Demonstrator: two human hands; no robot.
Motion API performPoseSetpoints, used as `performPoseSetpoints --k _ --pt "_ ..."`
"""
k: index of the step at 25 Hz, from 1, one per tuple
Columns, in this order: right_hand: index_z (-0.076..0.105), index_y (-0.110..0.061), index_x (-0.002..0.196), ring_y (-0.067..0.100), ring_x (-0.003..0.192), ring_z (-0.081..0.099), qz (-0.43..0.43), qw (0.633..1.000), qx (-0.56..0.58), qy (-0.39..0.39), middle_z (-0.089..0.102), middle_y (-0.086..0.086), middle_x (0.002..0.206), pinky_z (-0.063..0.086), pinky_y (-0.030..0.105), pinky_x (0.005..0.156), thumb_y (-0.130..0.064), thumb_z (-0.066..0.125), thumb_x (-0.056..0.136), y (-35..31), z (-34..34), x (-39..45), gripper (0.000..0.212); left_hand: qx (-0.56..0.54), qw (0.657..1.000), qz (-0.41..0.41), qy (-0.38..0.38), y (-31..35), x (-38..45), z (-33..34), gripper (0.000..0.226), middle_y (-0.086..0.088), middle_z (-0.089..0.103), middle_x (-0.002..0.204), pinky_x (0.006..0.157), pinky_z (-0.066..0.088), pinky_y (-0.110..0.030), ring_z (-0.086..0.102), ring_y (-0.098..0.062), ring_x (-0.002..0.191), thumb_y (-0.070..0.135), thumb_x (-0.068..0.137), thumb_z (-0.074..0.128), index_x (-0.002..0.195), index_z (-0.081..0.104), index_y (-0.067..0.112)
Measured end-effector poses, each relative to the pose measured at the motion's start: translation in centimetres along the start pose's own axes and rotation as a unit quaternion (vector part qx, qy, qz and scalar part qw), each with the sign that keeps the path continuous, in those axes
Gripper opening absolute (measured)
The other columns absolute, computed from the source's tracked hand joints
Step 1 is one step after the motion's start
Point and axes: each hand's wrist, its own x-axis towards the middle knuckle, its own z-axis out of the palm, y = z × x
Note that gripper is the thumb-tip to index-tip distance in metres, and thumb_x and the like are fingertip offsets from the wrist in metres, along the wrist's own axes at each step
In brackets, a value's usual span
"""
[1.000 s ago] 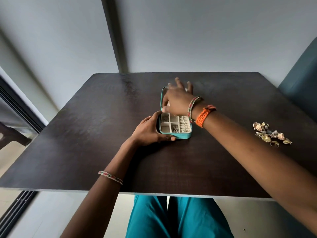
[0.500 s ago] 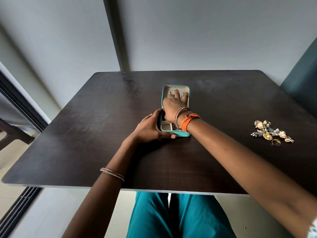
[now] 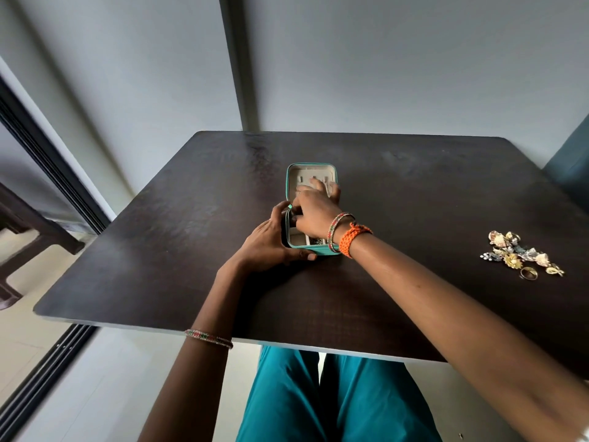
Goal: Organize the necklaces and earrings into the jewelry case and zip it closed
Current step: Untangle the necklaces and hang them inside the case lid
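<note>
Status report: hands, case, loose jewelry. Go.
Left hand grips the small teal zip jewelry case at its near left corner. Right hand reaches inside; grasp hidden. Case open. Pile of gold and silver earrings waits unpacked on dark table.

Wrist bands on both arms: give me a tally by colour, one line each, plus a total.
Orange braided band, right wrist: 1
Multicoloured beaded bangle set, right wrist: 1
Multicoloured beaded bangle set, left forearm: 1
Total: 3. How many bangles are in each set is too fine to tell.
</note>
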Motion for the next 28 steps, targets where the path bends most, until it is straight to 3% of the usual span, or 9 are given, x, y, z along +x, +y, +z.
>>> performPoseSetpoints --k 3,5,7,9,11,13,18,25,28 --pt "0.071 -0.018 0.083 0.025 0.125 0.044 0.003 0.988 0.114 0.104 0.064 0.0 0.114 0.024 0.045 0.109 -0.015 0.062 0.08 0.6 -0.1 -0.1 0.01 -0.002 0.999 0.006 0.034 0.3 -0.8 0.2 0.114 0.012 0.048 0.141 0.097 0.036 -0.024 0.047 -0.009 0.126 0.045 0.061 0.084 0.146 0.01 0.035" --pt "0.07 -0.015 0.078 0.021 0.1 0.06 -0.007 0.965 0.224 0.138 0.07 0.003 0.094 0.043 0.04 0.093 -0.011 0.063 0.08 1.1 -1.1 -0.1 0.008 -0.048 0.998 0.014 0.029 0.1 -0.9 0.1 0.114 0.016 0.043 0.143 0.104 0.034 -0.026 0.042 -0.004 0.128 0.053 0.057 0.084 0.145 0.01 0.044" --pt "0.066 -0.013 0.074 0.02 0.082 0.063 -0.013 0.932 0.332 0.148 0.071 0.007 0.081 0.051 0.042 0.082 -0.006 0.064 0.08 1.4 -2.6 -0.5 0.009 -0.141 0.989 0.015 0.035 -0.3 -0.9 0.1 0.112 0.017 0.03 0.149 0.11 0.029 -0.028 0.031 0.001 0.134 0.061 0.057 0.077 0.146 0.011 0.042" --pt "0.062 -0.018 0.069 0.022 0.076 0.065 0.004 0.901 0.41 0.142 0.068 0.005 0.074 0.055 0.043 0.081 -0.004 0.065 0.082 1.6 -4.2 -1.3 0.018 -0.227 0.968 0.011 0.108 0.4 -0.9 0.0 0.091 0.01 0.03 0.151 0.108 0.029 -0.027 0.028 -0.002 0.136 0.062 0.069 0.065 0.146 0.024 0.033" --pt "0.064 -0.014 0.074 0.021 0.074 0.065 -0.002 0.881 0.459 0.112 0.067 0.008 0.075 0.056 0.039 0.076 -0.004 0.066 0.084 1.6 -5.2 -2.2 0.014 -0.289 0.938 0.038 0.187 2.2 -0.7 -0.6 0.054 0.001 0.053 0.135 0.097 0.041 -0.022 0.047 -0.005 0.124 0.044 0.086 0.061 0.133 0.047 0.02" --pt "0.067 -0.011 0.077 0.017 0.072 0.065 -0.015 0.87 0.479 0.115 0.068 0.007 0.075 0.057 0.033 0.069 -0.005 0.068 0.084 1.5 -5.6 -3.0 0.009 -0.33 0.921 0.079 0.189 4.3 -0.1 -1.1 0.026 -0.004 0.067 0.105 0.079 0.05 -0.019 0.064 -0.006 0.095 0.02 0.091 0.059 0.114 0.06 0.008" --pt "0.067 -0.014 0.076 0.01 0.065 0.062 0.051 0.817 0.554 0.153 0.066 0.003 0.072 0.054 0.023 0.062 -0.008 0.068 0.084 2.6 -5.8 -4.5 0.01 -0.445 0.875 0.083 0.175 6.5 1.1 0.1 0.006 0.003 0.067 0.071 0.068 0.055 -0.024 0.064 -0.008 0.068 0.007 0.091 0.058 0.086 0.061 0.008" --pt "0.056 -0.01 0.083 0.016 0.068 0.066 0.114 0.603 0.78 0.126 0.068 0.007 0.076 0.056 0.03 0.07 -0.009 0.048 0.095 3.7 -5.9 -6.1 0.015 -0.602 0.783 0.027 0.152 7.6 0.8 0.7 0.013 0.001 0.06 0.065 0.063 0.053 -0.021 0.057 -0.008 0.059 0.008 0.094 0.052 0.082 0.058 0.01" --pt "0.053 -0.008 0.079 0.013 0.054 0.063 0.139 0.488 0.855 0.103 0.066 0.004 0.063 0.058 0.029 0.061 -0.012 0.044 0.097 4.4 -5.9 -5.9 0.02 -0.597 0.79 -0.02 0.14 7.8 0.7 -0.1 0.015 0.006 0.054 0.064 0.047 0.038 -0.017 0.044 -0.004 0.05 0.014 0.094 0.053 0.079 0.056 0.016"
